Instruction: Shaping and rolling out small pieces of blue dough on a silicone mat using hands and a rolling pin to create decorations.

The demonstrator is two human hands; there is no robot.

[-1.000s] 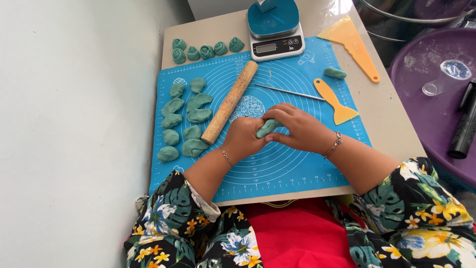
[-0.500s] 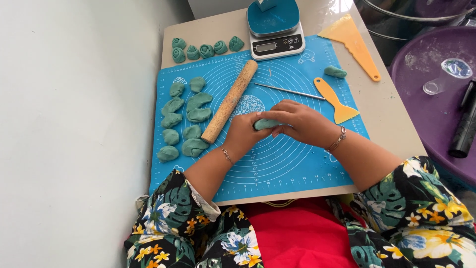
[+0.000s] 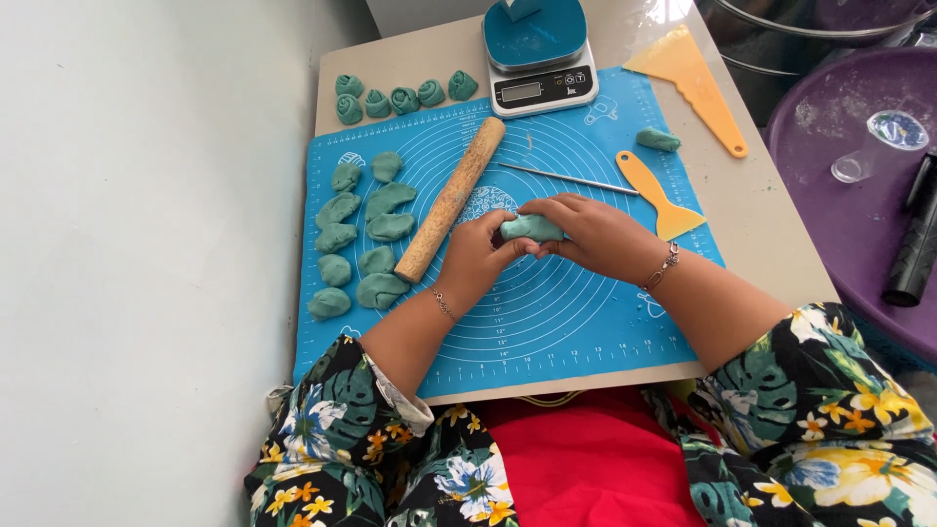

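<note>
Head view: soft teal dough lump [image 3: 532,228]

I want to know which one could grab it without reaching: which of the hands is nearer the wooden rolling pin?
Left. The left hand sits just beside the rolling pin, near its lower end. The right hand is farther right, across the dough piece both hold.

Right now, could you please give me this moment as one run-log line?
left hand: holds dough piece | right hand: holds same piece | over: blue mat | rolling pin: left of hands | scale: far edge
</note>
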